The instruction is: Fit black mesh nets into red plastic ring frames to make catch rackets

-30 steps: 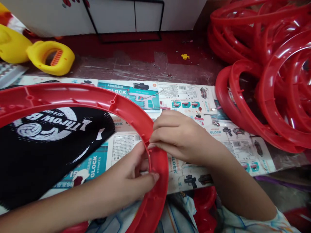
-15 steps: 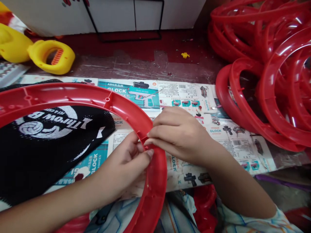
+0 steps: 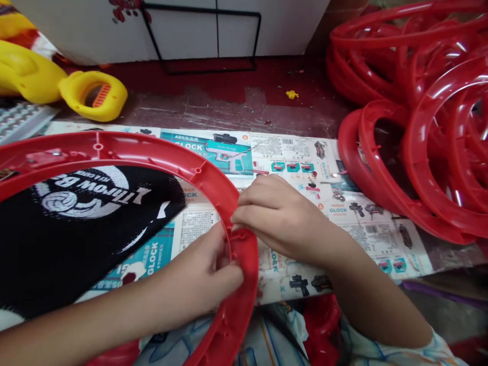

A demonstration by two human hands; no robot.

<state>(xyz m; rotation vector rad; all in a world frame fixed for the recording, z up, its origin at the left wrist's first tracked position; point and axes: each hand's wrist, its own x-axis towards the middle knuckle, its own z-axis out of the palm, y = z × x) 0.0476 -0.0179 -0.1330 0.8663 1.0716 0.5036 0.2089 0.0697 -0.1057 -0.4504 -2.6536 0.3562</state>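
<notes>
A large red plastic ring [image 3: 152, 152], its ribbed hollow side facing up, spans the left and middle of the view. My left hand [image 3: 219, 272] is closed round its inner edge, thumb lying over the channel. Just above, my right hand [image 3: 272, 216] has its fingertips pinched together at the ring's channel and outer edge; whatever small piece may be between them is hidden. Under the ring lies a black fabric sheet [image 3: 46, 244] with white "Throw B..." lettering, partly covered by my left forearm.
Several red ring parts [image 3: 414, 147] are piled at the right. Yellow plastic pieces [image 3: 101, 96] lie at the back left, beside a grey tray [image 3: 25, 122]. Printed cardboard [image 3: 301, 193] covers the tabletop. A black wire frame [image 3: 209, 71] leans against a white box [image 3: 236, 30].
The ring has turned in my hands, its ribs shifting right and downward along the curve. My left hand has slid lower on it. The camera view has tilted slightly.
</notes>
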